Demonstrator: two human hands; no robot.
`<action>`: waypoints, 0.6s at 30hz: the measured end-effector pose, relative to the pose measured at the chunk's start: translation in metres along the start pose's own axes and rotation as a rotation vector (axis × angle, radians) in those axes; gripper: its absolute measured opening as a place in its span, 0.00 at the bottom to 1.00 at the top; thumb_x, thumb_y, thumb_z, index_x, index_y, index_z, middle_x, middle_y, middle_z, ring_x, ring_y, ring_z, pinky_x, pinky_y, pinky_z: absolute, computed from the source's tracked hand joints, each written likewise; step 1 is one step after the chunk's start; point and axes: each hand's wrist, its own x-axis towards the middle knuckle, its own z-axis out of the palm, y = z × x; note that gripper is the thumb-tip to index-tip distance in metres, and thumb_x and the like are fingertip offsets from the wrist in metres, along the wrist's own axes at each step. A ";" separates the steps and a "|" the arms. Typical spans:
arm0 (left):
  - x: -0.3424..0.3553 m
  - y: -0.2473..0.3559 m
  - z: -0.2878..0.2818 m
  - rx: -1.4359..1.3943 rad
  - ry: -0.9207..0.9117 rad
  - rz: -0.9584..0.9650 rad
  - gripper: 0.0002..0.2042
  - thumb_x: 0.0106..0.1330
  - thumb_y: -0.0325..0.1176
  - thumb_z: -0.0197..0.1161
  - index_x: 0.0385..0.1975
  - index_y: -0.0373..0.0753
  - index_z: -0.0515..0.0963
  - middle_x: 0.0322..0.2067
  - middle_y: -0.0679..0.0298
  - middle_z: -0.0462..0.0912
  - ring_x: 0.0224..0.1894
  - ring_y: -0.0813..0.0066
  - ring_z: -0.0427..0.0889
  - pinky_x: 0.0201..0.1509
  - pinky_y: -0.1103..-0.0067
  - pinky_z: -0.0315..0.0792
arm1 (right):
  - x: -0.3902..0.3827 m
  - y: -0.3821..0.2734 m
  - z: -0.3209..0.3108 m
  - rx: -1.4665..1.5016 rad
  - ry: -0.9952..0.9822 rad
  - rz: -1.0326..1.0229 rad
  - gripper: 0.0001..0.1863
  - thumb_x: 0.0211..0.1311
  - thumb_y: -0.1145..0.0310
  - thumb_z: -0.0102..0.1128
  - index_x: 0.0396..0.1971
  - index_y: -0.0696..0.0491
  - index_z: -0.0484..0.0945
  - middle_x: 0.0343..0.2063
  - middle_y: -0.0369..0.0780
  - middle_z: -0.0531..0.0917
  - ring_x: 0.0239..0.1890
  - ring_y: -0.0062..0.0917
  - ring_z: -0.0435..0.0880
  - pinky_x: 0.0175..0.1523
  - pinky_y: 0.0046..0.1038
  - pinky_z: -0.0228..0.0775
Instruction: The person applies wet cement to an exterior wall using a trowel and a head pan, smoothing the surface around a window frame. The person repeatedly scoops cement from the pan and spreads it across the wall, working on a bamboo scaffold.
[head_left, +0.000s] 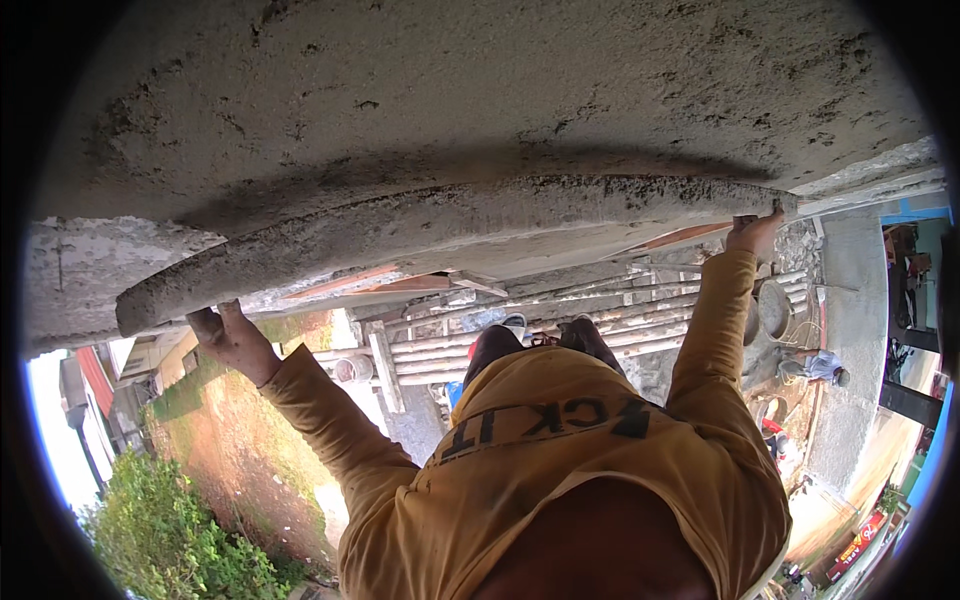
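Note:
A long, cement-coated straightedge lies against a rough grey plastered surface, looking curved in the fisheye view, with a dark shadow along its far edge. Near its left end my left hand is closed on a short handle under it. My right hand grips the other handle near the right end. Both arms, in mustard sleeves, are stretched wide.
My feet stand on a scaffold of rough poles, high above the ground. Below right, a person works near a round pan on grey paving. Reddish earth and bushes lie below left.

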 end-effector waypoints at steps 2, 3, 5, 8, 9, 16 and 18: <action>0.002 0.015 -0.016 -0.500 -0.067 -0.099 0.27 0.60 0.44 0.54 0.54 0.31 0.66 0.53 0.52 0.69 0.56 0.64 0.67 0.61 0.71 0.58 | -0.018 0.040 -0.017 -0.034 -0.018 0.099 0.28 0.57 0.47 0.47 0.54 0.48 0.65 0.42 0.39 0.73 0.36 0.27 0.72 0.40 0.34 0.64; 0.002 0.021 -0.018 -0.956 -0.071 -0.162 0.27 0.61 0.43 0.49 0.56 0.31 0.63 0.54 0.52 0.67 0.53 0.64 0.68 0.60 0.71 0.58 | -0.033 0.058 -0.025 -0.052 -0.018 0.148 0.29 0.57 0.46 0.47 0.54 0.48 0.65 0.42 0.39 0.73 0.37 0.27 0.72 0.40 0.35 0.63; 0.000 0.069 0.021 -0.821 0.165 -0.384 0.28 0.63 0.48 0.42 0.58 0.34 0.60 0.55 0.51 0.64 0.55 0.61 0.66 0.57 0.67 0.62 | -0.056 0.097 -0.051 -0.071 -0.054 0.221 0.31 0.55 0.44 0.48 0.55 0.48 0.63 0.41 0.39 0.73 0.39 0.29 0.71 0.45 0.36 0.63; 0.021 0.065 0.010 -0.484 0.341 -0.375 0.27 0.64 0.51 0.41 0.55 0.36 0.62 0.51 0.53 0.68 0.52 0.59 0.68 0.54 0.63 0.65 | -0.100 0.158 -0.069 -0.185 -0.141 0.434 0.36 0.54 0.42 0.48 0.58 0.47 0.58 0.45 0.43 0.72 0.46 0.35 0.71 0.54 0.40 0.61; 0.025 0.050 0.001 -0.436 0.296 -0.339 0.26 0.64 0.51 0.42 0.53 0.36 0.63 0.49 0.54 0.68 0.51 0.59 0.69 0.52 0.63 0.67 | -0.105 0.178 -0.078 -0.249 -0.184 0.504 0.38 0.54 0.40 0.48 0.60 0.48 0.56 0.48 0.46 0.71 0.49 0.38 0.71 0.56 0.41 0.60; -0.009 0.006 -0.014 -0.161 0.578 -0.115 0.33 0.57 0.40 0.62 0.55 0.28 0.53 0.46 0.50 0.69 0.45 0.67 0.72 0.51 0.75 0.68 | -0.085 0.212 -0.120 -1.118 -0.689 0.697 0.49 0.50 0.30 0.45 0.64 0.51 0.49 0.56 0.55 0.65 0.55 0.46 0.69 0.54 0.44 0.63; -0.020 -0.031 -0.027 -0.026 0.505 0.064 0.35 0.53 0.34 0.66 0.55 0.27 0.52 0.48 0.51 0.68 0.47 0.69 0.71 0.53 0.76 0.66 | -0.073 0.206 -0.131 -1.157 -0.655 0.684 0.47 0.51 0.31 0.44 0.63 0.51 0.52 0.53 0.54 0.68 0.52 0.44 0.72 0.51 0.44 0.65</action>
